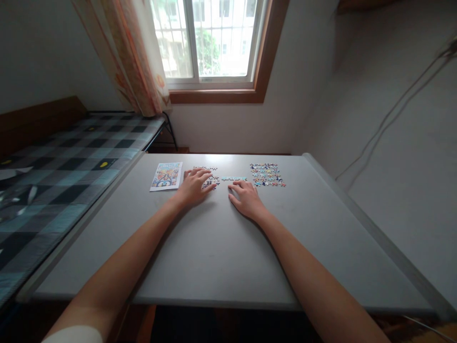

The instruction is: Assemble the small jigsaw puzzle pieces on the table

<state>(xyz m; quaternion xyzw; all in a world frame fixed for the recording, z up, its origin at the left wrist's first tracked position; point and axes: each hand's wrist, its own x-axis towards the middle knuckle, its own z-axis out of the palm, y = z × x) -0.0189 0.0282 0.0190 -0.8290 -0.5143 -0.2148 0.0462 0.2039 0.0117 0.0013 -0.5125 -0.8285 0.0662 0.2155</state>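
My left hand (195,186) reaches over a group of loose jigsaw pieces (215,180), its fingers spread and partly covering them. No piece shows in its grasp. Just below a short joined strip of light-blue jigsaw pieces (233,178), my right hand (246,197) rests on the table with its fingers stretched out and apart. To the right of that hand lies a second group of jigsaw pieces (267,175), set out in rows. A printed picture sheet (166,176) with a colourful cartoon design lies left of my left hand.
The pale grey table (214,257) has raised side edges. A bed with a checked cover (107,143) stands along the left, beside a curtain (134,57). A window (221,43) is straight ahead, and a cable (389,114) hangs on the right wall.
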